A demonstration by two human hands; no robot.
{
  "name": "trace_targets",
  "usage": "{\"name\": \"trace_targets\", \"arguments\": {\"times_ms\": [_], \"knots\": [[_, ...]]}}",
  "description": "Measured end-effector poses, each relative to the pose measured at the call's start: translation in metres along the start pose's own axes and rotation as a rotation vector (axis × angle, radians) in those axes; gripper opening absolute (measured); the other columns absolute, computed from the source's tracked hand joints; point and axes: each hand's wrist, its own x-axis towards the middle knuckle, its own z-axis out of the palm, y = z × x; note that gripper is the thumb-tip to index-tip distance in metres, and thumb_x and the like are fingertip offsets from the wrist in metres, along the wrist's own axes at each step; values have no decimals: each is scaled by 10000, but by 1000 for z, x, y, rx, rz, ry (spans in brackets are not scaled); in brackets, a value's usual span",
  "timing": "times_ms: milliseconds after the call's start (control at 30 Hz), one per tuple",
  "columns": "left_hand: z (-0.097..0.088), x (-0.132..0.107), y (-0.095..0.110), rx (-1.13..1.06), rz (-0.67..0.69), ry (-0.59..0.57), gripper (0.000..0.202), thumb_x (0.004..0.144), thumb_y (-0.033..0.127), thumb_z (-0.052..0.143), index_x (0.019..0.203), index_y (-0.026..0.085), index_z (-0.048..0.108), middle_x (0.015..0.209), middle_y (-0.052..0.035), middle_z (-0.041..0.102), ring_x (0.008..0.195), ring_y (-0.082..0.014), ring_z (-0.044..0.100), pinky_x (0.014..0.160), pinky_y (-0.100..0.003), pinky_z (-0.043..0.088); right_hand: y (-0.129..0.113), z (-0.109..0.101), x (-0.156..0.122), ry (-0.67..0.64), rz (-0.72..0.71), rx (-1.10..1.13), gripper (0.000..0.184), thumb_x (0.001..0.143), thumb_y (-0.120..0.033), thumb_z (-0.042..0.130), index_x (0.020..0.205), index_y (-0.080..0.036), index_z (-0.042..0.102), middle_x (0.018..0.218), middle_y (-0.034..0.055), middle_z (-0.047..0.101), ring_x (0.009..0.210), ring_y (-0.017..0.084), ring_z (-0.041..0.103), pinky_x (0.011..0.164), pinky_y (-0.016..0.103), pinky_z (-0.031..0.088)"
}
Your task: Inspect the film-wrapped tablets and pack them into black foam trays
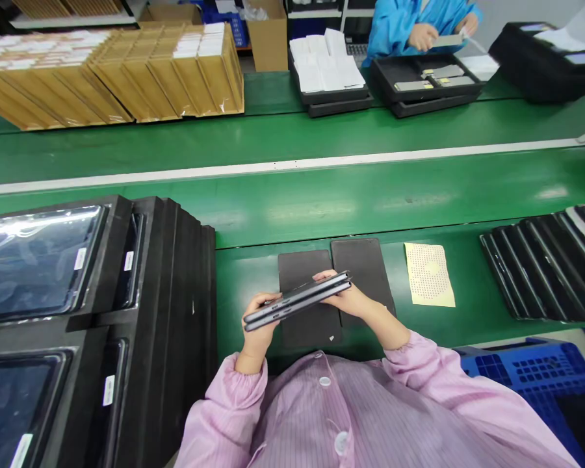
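Note:
I hold two thin dark grey tablets [297, 300] stacked edge-on above the bench, tilted up to the right. My left hand [258, 325] grips their left end and my right hand [353, 299] wraps their right end. Under them two dark mats [365, 266] lie side by side on the green bench [322, 201]. A yellow sheet of small dot stickers [429, 274] lies just to the right of the mats.
Black foam trays with tablets [78, 305] are stacked at my left, and a row of dark tablets [550, 266] leans at the right. A blue crate [531, 370] sits lower right. Across the belt are cardboard packs [127, 78], black trays [419, 84] and a person in blue [409, 26].

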Motion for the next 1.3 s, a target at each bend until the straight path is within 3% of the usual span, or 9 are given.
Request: {"name": "trace_targets", "arguments": {"times_ms": [100, 200, 300, 400, 533, 667, 833, 933, 1300], "knots": [[15, 12, -9, 19, -91, 85, 431, 617, 593, 683, 701, 175, 614, 640, -11, 628, 640, -182, 622, 618, -311, 522, -12, -1, -16, 8, 109, -260, 257, 781, -432, 588, 879, -196, 558, 793, 62, 667, 796, 248, 665, 722, 351, 496], [46, 16, -21, 35, -207, 112, 422, 763, 573, 533, 727, 159, 602, 691, -46, 647, 682, -197, 631, 646, -335, 526, -43, 5, -38, 35, 134, -541, 402, 772, -425, 584, 1055, -141, 560, 680, 59, 669, 644, 273, 668, 587, 323, 477], [78, 8, -28, 52, -262, 110, 398, 772, 496, 566, 933, 139, 633, 1004, -133, 682, 997, -268, 627, 874, -416, 497, -71, 19, -48, 85, 249, -794, 530, 806, -378, 539, 1237, -73, 492, 693, 98, 695, 632, 308, 679, 574, 347, 480], [93, 1, -23, 21, -197, 14, 481, 761, 390, 612, 1195, 186, 573, 1337, -106, 548, 1292, -250, 446, 1088, -397, 338, -76, 35, -46, 47, 361, -888, 535, 819, -326, 532, 1285, -68, 477, 706, 114, 705, 634, 315, 684, 583, 362, 491], [85, 9, -7, -101, -98, -182, 485, 769, 317, 590, 1241, 208, 572, 1345, -58, 556, 1314, -234, 429, 1127, -368, 294, -58, 42, -34, 141, 307, -650, 359, 868, -330, 456, 1137, -138, 597, 777, 98, 711, 708, 264, 688, 659, 344, 511], [76, 21, -1, -219, -149, -191, 447, 710, 284, 651, 1148, 204, 628, 1258, -69, 620, 1209, -247, 531, 1068, -384, 375, -41, 33, -4, 344, 230, -133, 295, 816, -335, 469, 1020, -198, 632, 919, 58, 674, 656, 165, 624, 621, 289, 522], [75, 29, 3, -205, -169, -210, 355, 679, 254, 666, 1029, 194, 647, 1121, -67, 670, 1095, -235, 587, 1019, -398, 411, -37, 16, 33, 249, 339, 306, 458, 682, -271, 578, 1137, -223, 595, 717, -15, 622, 431, 93, 466, 399, 231, 452], [75, 33, 8, -176, -161, -253, 324, 673, 219, 653, 996, 196, 635, 1069, -54, 662, 1071, -223, 583, 1005, -386, 412, -35, 9, 40, 182, 357, 423, 444, 651, -268, 611, 1092, -211, 606, 520, -73, 522, 404, 99, 452, 388, 230, 453], [73, 36, 15, -127, -155, -309, 280, 698, 218, 639, 974, 195, 597, 1039, -54, 624, 1033, -216, 577, 928, -358, 458, -30, 6, 38, 133, 308, 458, 356, 674, -282, 634, 1016, -216, 563, 653, -45, 556, 426, 89, 463, 430, 251, 468]]}}
